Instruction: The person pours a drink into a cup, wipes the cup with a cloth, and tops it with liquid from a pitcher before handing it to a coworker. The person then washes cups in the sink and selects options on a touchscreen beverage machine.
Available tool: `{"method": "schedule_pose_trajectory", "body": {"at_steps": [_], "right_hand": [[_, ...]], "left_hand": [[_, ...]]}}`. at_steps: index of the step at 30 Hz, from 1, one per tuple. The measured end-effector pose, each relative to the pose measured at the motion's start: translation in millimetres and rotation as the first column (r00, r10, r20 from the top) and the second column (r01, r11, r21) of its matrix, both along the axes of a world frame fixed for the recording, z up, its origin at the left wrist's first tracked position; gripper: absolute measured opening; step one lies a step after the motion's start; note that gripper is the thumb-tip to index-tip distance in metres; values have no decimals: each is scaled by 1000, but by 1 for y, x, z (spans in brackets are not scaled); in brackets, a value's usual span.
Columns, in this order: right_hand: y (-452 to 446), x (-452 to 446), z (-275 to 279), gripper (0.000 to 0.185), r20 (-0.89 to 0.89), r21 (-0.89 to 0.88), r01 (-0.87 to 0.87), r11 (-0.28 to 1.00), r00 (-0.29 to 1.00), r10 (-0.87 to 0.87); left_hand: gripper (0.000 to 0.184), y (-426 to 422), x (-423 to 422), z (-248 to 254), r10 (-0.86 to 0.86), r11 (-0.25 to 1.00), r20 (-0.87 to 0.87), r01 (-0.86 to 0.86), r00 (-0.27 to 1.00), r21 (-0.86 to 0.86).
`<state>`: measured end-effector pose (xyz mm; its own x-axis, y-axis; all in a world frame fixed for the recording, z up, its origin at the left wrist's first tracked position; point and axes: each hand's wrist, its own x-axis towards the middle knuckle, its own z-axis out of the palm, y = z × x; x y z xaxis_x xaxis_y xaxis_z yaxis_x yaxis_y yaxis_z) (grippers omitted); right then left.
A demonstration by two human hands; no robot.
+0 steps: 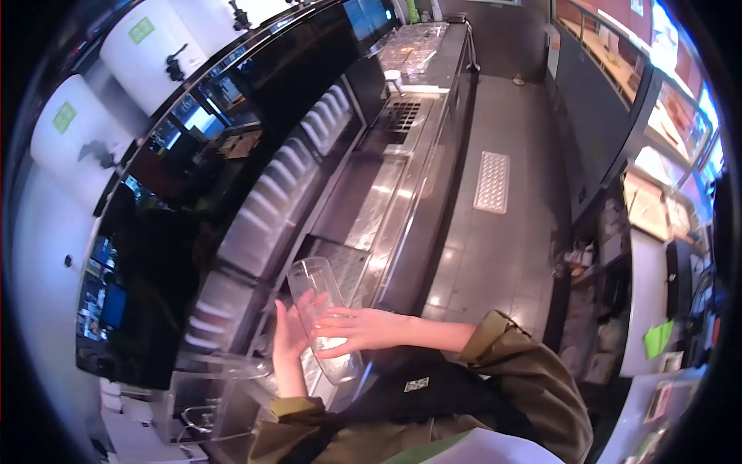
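Note:
A clear, long plastic container (pixel 313 274) is tilted over the metal counter (pixel 363 267), near the front of my body. My left hand (pixel 291 332) is behind it on the left, thumb raised and fingers seen through the clear wall, holding it. My right hand (pixel 352 329) lies across the container's near side with its fingers spread against it. The container's contents, if any, cannot be made out.
A steel counter with a recessed basin (pixel 359 201) and a dark grid (pixel 402 116) runs ahead. White dispensers (pixel 147 54) stand upper left. A tiled floor (pixel 495 255) with a metal drain cover (pixel 492 182) lies to the right, beside shelves.

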<state>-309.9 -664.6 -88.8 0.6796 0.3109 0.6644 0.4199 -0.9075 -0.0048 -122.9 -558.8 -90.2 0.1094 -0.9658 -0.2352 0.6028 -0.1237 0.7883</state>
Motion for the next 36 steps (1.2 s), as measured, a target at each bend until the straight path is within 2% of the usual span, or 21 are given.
{"method": "schedule_pose_trajectory", "body": {"at_steps": [2, 3, 7, 9, 11, 12, 15, 16, 18, 19, 20, 21, 22, 24, 27, 28, 29, 30, 32, 35, 36], "right_hand": [[-57, -20, 1, 56, -15, -88, 88, 992, 996, -90], [-86, -28, 0, 57, -30, -124, 126, 984, 991, -131], [-206, -47, -24, 60, -52, -208, 216, 954, 972, -231], [-274, -56, -31, 62, -89, -228, 233, 945, 962, -258], [-340, -66, -16, 63, -165, -182, 237, 954, 950, -267], [-365, -73, -13, 62, -220, -120, 253, 960, 936, -274], [-465, -90, 6, 59, -230, 88, 388, 917, 904, -360], [-495, -101, 14, 59, -214, 206, 432, 878, 895, -391], [-553, -128, -6, 51, -300, 481, 580, 657, 813, -499], [-582, -145, -35, 51, -299, 713, 514, 477, 838, -456], [-611, -162, -56, 52, -297, 842, 437, 316, 865, -405], [-644, -188, -103, 54, -474, 761, 613, 214, 750, -462], [-669, -207, -141, 44, -488, 732, 653, 193, 700, -522], [-723, -244, -193, 34, -754, 569, 814, 121, 574, -318], [-803, -251, -200, 30, -800, 535, 810, 240, 577, -164], [-848, -252, -242, 28, -768, 573, 764, 297, 627, -129], [-879, -239, -234, 29, -789, 539, 771, 339, 603, -117], [-893, -213, -184, 29, -754, 509, 743, 433, 628, -191], [-927, -163, -126, 25, -583, 655, 564, 503, 801, -139], [-974, -107, -87, 24, -436, 644, 400, 652, 892, -117], [-976, -95, -70, 24, -461, 689, 409, 598, 884, -74]], "left_hand": [[82, -70, -15, 6, -103, 991, 90, 110, 991, -73], [91, -104, -27, 8, -80, 995, 196, 89, 977, -41], [76, -245, -39, -45, -53, 994, 200, 70, 978, -79], [68, -315, -49, -49, -4, 999, 198, 15, 980, -51], [63, -385, -61, -40, 84, 996, 170, -86, 982, 7], [62, -414, -63, -38, 144, 988, 124, -135, 982, -77], [68, -505, -65, -19, 286, 954, 280, -244, 917, -174], [68, -529, -68, -12, 317, 944, 320, -264, 893, -200], [68, -585, -70, 10, 393, 913, 403, -299, 826, -278], [71, -605, -70, 20, 425, 896, 417, -310, 804, -317], [74, -625, -70, 29, 461, 876, 429, -322, 777, -358], [77, -648, -66, 33, 501, 853, 440, -337, 746, -399], [85, -667, -64, 32, 565, 805, 411, -367, 715, -467], [88, -697, -61, 26, 642, 761, 484, -421, 595, -493], [92, -745, -65, 27, 693, 719, 538, -506, 479, -476], [92, -762, -71, 24, 687, 719, 570, -533, 451, -445], [92, -771, -84, 18, 663, 729, 603, -563, 443, -388], [93, -787, -87, 17, 683, 718, 560, -569, 468, -400], [95, -812, -95, 33, 727, 677, 532, -584, 434, -448], [96, -831, -103, 49, 759, 631, 526, -632, 384, -450], [95, -833, -103, 47, 760, 624, 520, -661, 390, -417]]}}
